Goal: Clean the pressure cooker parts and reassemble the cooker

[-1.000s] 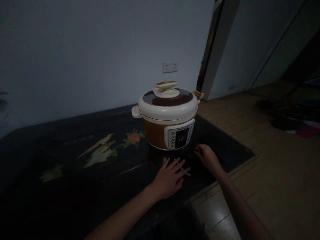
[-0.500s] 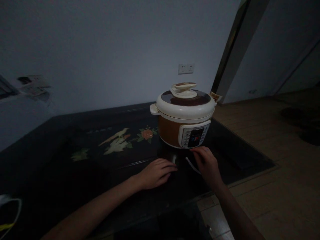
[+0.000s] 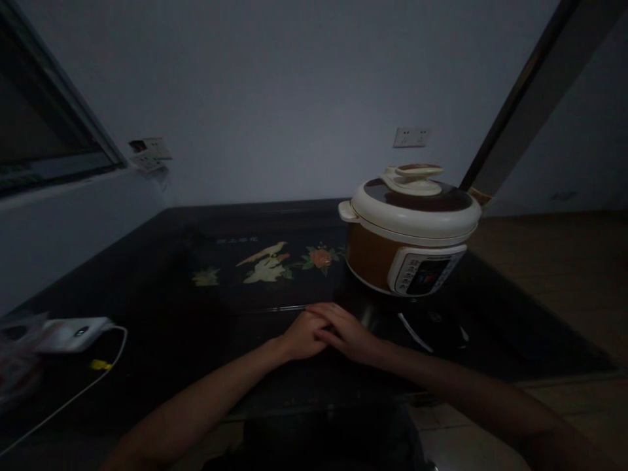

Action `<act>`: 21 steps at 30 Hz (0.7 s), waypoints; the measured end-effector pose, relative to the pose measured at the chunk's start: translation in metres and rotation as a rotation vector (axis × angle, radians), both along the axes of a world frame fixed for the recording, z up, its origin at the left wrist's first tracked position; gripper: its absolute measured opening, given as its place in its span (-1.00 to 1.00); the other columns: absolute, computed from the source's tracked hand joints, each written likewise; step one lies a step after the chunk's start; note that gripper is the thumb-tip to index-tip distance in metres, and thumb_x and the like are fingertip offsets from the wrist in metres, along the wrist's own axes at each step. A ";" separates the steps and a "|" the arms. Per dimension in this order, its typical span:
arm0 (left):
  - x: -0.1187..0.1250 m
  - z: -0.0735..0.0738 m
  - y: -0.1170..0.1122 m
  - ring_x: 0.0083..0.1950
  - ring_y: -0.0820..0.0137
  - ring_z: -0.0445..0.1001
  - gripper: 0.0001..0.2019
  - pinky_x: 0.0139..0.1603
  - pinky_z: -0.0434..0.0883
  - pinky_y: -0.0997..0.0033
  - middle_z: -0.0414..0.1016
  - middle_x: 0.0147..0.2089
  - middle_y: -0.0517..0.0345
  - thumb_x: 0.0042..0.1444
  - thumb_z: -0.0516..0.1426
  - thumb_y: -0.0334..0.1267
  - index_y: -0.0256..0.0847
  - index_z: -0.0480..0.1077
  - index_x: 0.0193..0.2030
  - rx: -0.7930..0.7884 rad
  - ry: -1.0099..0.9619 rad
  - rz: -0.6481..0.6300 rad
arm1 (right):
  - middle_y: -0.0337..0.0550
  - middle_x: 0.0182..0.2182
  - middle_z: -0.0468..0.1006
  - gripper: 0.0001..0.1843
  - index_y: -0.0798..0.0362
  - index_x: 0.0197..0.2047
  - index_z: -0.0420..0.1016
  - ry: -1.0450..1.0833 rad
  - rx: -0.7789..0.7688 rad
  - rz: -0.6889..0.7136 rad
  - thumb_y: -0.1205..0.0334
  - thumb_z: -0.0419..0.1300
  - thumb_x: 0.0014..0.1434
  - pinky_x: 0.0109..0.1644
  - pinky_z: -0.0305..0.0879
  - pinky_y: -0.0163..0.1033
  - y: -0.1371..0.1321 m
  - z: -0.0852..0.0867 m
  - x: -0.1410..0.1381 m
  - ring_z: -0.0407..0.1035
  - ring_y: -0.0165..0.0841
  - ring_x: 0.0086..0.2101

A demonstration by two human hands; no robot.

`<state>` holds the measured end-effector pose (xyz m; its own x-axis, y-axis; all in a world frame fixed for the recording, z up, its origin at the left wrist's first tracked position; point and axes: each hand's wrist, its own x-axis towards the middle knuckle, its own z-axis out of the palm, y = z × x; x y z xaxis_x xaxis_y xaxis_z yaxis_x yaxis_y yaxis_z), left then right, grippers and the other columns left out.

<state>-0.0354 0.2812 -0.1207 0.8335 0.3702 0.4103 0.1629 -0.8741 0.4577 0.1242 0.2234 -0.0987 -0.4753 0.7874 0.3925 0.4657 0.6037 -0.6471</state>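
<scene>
Both my hands rest together on the dark table (image 3: 161, 307), just left of the cooker. My left hand (image 3: 297, 338) lies knuckles up, its fingertips covered by my right hand (image 3: 349, 335), whose fingers lie stretched flat across them. I see nothing held in either hand. An electric pressure cooker (image 3: 412, 229), with a cream lid and an orange-brown body, stands closed to the right of my hands, its control panel (image 3: 426, 275) facing me. A thin white strip (image 3: 413, 331) lies on the table in front of the cooker, right of my right hand.
The table top has a pale flower-and-bird inlay (image 3: 275, 261) in its middle. A white device (image 3: 71, 333) with a white cable (image 3: 105, 366) lies at the near left beside a plastic bag (image 3: 17, 366). A wall socket (image 3: 411, 137) sits behind the cooker. Tiled floor (image 3: 564, 261) lies to the right.
My view has swung left, so the cooker now sits further right. My right hand has moved left from in front of the cooker onto my left hand. The white strip stays on the table.
</scene>
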 end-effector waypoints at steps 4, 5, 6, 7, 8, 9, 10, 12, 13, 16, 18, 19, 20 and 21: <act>-0.005 -0.005 -0.001 -0.10 0.24 0.55 -0.78 -0.04 0.46 0.24 0.61 -0.19 -0.02 0.05 0.06 -0.39 -0.27 0.47 -0.18 0.029 0.007 0.003 | 0.09 0.16 0.41 -0.50 0.10 0.27 0.24 0.065 -0.023 0.015 0.10 0.10 0.33 0.25 0.21 -0.05 0.003 -0.012 0.000 0.29 -0.24 0.16; -0.006 -0.004 -0.001 -0.11 0.24 0.55 -0.78 -0.04 0.46 0.24 0.60 -0.20 -0.01 0.06 0.05 -0.38 -0.27 0.47 -0.19 0.038 0.013 0.004 | 0.08 0.17 0.40 -0.50 0.09 0.27 0.24 0.083 -0.031 0.018 0.10 0.11 0.33 0.26 0.20 -0.05 0.003 -0.013 0.000 0.28 -0.25 0.17; -0.007 -0.003 -0.001 -0.11 0.24 0.55 -0.79 -0.04 0.46 0.24 0.60 -0.20 -0.01 0.06 0.05 -0.37 -0.26 0.47 -0.19 0.047 0.022 0.004 | 0.08 0.17 0.40 -0.49 0.08 0.28 0.24 0.098 -0.041 0.020 0.09 0.11 0.33 0.27 0.19 -0.05 0.003 -0.013 0.000 0.27 -0.25 0.17; -0.008 -0.003 -0.001 -0.11 0.24 0.55 -0.79 -0.04 0.45 0.25 0.60 -0.20 -0.01 0.07 0.05 -0.37 -0.26 0.47 -0.19 0.057 0.032 0.002 | 0.09 0.18 0.39 -0.49 0.08 0.28 0.23 0.107 -0.052 0.023 0.09 0.11 0.33 0.27 0.18 -0.04 0.003 -0.014 0.001 0.27 -0.24 0.18; -0.009 -0.002 0.000 -0.10 0.25 0.54 -0.79 -0.03 0.45 0.25 0.60 -0.20 0.00 0.07 0.06 -0.36 -0.25 0.47 -0.19 0.066 0.045 -0.001 | 0.09 0.19 0.39 -0.47 0.08 0.29 0.22 0.110 -0.061 0.028 0.08 0.11 0.32 0.28 0.17 -0.03 0.002 -0.014 0.001 0.26 -0.24 0.19; -0.010 -0.001 0.000 -0.09 0.24 0.54 -0.80 -0.02 0.44 0.25 0.60 -0.20 0.00 0.08 0.06 -0.36 -0.24 0.47 -0.19 0.075 0.058 -0.002 | 0.10 0.20 0.38 -0.46 0.08 0.29 0.21 0.112 -0.071 0.036 0.07 0.12 0.32 0.29 0.16 -0.02 0.002 -0.014 0.001 0.25 -0.23 0.20; -0.011 -0.001 0.000 -0.10 0.25 0.54 -0.80 -0.02 0.44 0.26 0.60 -0.21 0.01 0.08 0.06 -0.36 -0.23 0.47 -0.19 0.084 0.073 -0.002 | 0.10 0.21 0.36 -0.45 0.07 0.30 0.20 0.116 -0.082 0.045 0.07 0.12 0.32 0.30 0.15 0.00 0.001 -0.015 0.001 0.24 -0.22 0.21; -0.012 -0.001 0.000 -0.12 0.25 0.54 -0.82 -0.03 0.43 0.26 0.60 -0.23 0.03 0.07 0.07 -0.36 -0.22 0.46 -0.21 0.098 0.100 0.006 | 0.09 0.23 0.34 -0.43 0.05 0.32 0.17 0.124 -0.100 0.057 0.07 0.13 0.31 0.31 0.13 0.01 0.000 -0.016 0.002 0.22 -0.22 0.22; -0.013 -0.001 -0.001 -0.13 0.25 0.54 -0.83 -0.04 0.43 0.26 0.60 -0.24 0.04 0.07 0.07 -0.37 -0.21 0.46 -0.22 0.104 0.111 0.011 | 0.08 0.24 0.34 -0.42 0.04 0.33 0.16 0.129 -0.110 0.058 0.07 0.13 0.31 0.32 0.13 0.01 -0.001 -0.016 0.002 0.22 -0.23 0.23; -0.013 -0.001 -0.002 -0.14 0.26 0.54 -0.84 -0.05 0.42 0.28 0.60 -0.25 0.05 0.08 0.07 -0.37 -0.20 0.46 -0.24 0.120 0.140 0.019 | 0.08 0.24 0.33 -0.41 0.03 0.34 0.16 0.134 -0.137 0.054 0.08 0.15 0.30 0.32 0.13 0.00 -0.002 -0.016 0.003 0.22 -0.23 0.23; -0.013 -0.001 -0.003 -0.14 0.28 0.55 -0.83 -0.05 0.42 0.30 0.60 -0.25 0.08 0.09 0.07 -0.37 -0.19 0.46 -0.22 0.129 0.155 0.016 | 0.08 0.24 0.33 -0.43 0.02 0.33 0.18 0.130 -0.146 0.061 0.10 0.15 0.30 0.32 0.13 0.00 -0.003 -0.016 0.004 0.22 -0.22 0.23; -0.012 0.000 -0.003 -0.14 0.28 0.55 -0.83 -0.05 0.42 0.31 0.60 -0.25 0.09 0.10 0.07 -0.37 -0.18 0.46 -0.21 0.133 0.161 0.014 | 0.08 0.23 0.34 -0.44 0.02 0.32 0.20 0.126 -0.146 0.065 0.10 0.15 0.30 0.31 0.13 0.01 -0.003 -0.016 0.004 0.22 -0.22 0.22; -0.012 0.000 -0.004 -0.14 0.29 0.55 -0.82 -0.05 0.43 0.31 0.60 -0.24 0.10 0.10 0.07 -0.37 -0.18 0.46 -0.19 0.135 0.167 0.013 | 0.08 0.23 0.34 -0.45 0.02 0.31 0.21 0.123 -0.145 0.070 0.11 0.15 0.30 0.31 0.13 0.01 -0.003 -0.016 0.005 0.23 -0.22 0.22; -0.012 0.000 -0.004 -0.15 0.29 0.55 -0.81 -0.05 0.43 0.31 0.60 -0.24 0.11 0.10 0.07 -0.38 -0.17 0.46 -0.18 0.137 0.173 0.012 | 0.08 0.23 0.35 -0.46 0.02 0.30 0.23 0.121 -0.142 0.072 0.12 0.15 0.30 0.31 0.14 0.01 -0.003 -0.016 0.005 0.23 -0.21 0.22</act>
